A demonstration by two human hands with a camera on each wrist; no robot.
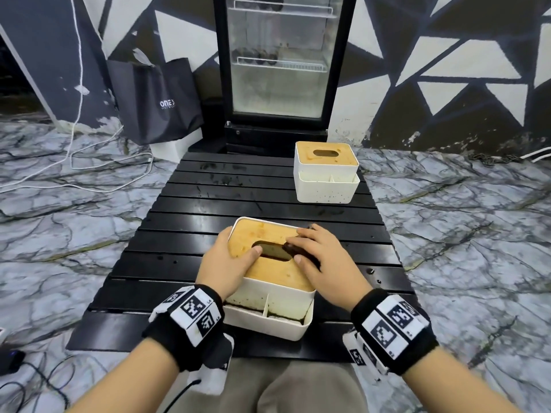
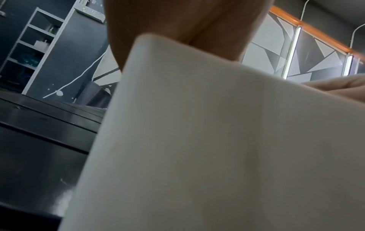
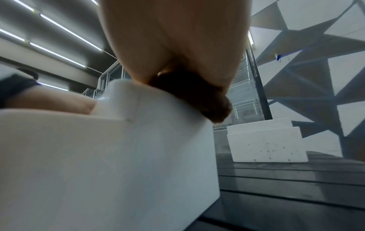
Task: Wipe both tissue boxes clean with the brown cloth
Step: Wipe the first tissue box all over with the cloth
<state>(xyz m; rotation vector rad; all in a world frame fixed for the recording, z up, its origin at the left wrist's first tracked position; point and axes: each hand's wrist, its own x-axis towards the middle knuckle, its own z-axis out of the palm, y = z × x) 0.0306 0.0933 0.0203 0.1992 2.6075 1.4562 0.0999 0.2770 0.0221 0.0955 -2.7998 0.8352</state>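
The near tissue box (image 1: 277,305) is white with a wooden lid and stands on the black slatted table (image 1: 238,186) in front of me. My left hand (image 1: 235,257) grips its left edge, the thumb resting at the lid's slot. My right hand (image 1: 322,257) holds the bunched brown cloth (image 1: 290,250) pressed down on the right part of the lid. In the right wrist view the cloth (image 3: 197,93) sits under the palm on the box's top edge (image 3: 118,156). The far tissue box (image 1: 326,174) stands untouched at the table's back right, with dark specks on its front.
A glass-door fridge (image 1: 283,70) stands just behind the table. A black bag (image 1: 155,99) leans at the back left, and white cables (image 1: 74,162) lie on the marble floor. My knees are under the table's near edge.
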